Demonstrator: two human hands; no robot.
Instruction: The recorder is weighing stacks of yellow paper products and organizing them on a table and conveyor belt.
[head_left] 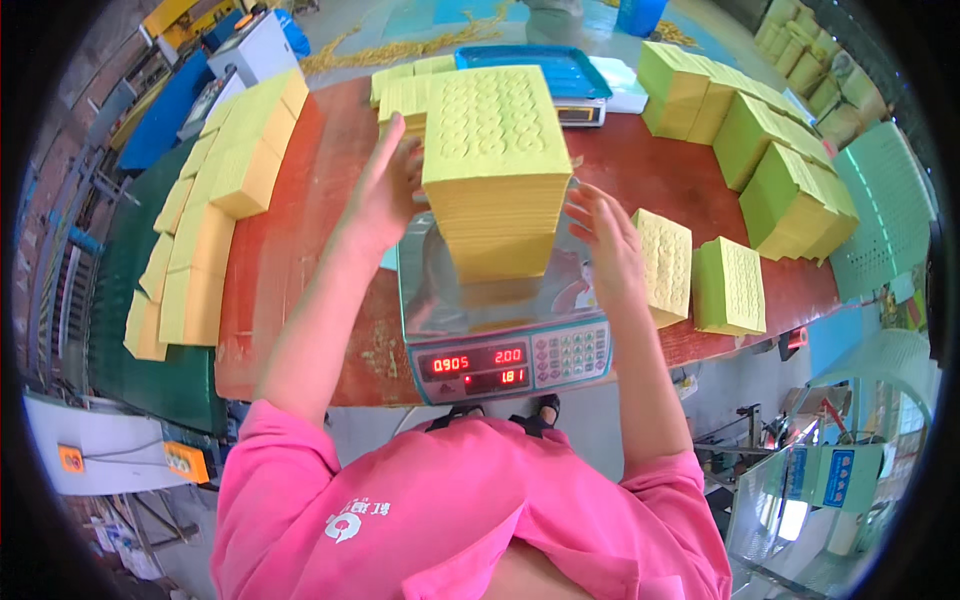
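A tall stack of yellow embossed paper sheets (495, 180) stands upright on the metal plate of a digital scale (575, 355) in front of me. Rows of round patterns are pressed into its top sheet. My left hand (388, 190) is at the stack's left side, thumb pointing up and fingers apart, some of them partly hidden; whether they touch the paper I cannot tell. On the opposite side my right hand (608, 235) is open with its fingers spread, close to the stack's edge. Red digits glow on the scale's display.
Two smaller yellow paper stacks (728, 285) sit right of the scale on the red table (285, 250). More stacks (785, 205) line the far right; a long row (215, 190) runs along the left edge. Behind stands another scale with a blue tray (535, 70).
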